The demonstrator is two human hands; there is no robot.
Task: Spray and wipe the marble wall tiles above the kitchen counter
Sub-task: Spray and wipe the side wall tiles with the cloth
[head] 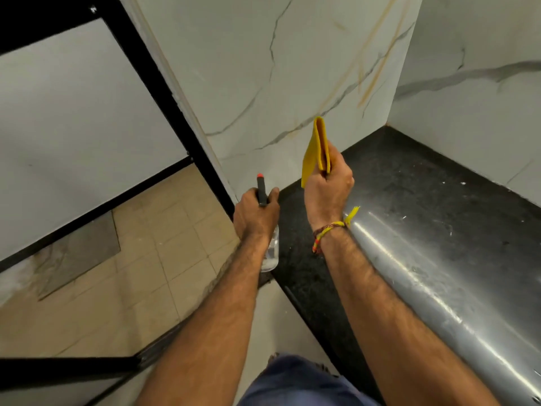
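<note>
My left hand [255,215] grips a spray bottle [270,253] by its neck. The black nozzle with a red tip [260,187] sticks up above my fingers, and the clear body hangs below my wrist. My right hand [328,189] holds a folded yellow cloth [316,150] upright, just off the white marble wall tiles [263,68] with grey and tan veins. Both hands hover over the near left end of the black counter [409,177]. More marble tile [474,118] covers the right-hand wall behind the counter.
A large shiny metal cylinder [433,276] lies along the counter's front, under my right forearm. A black door frame [164,92] stands left of the tiled wall. Beige floor tiles [146,259] lie below to the left.
</note>
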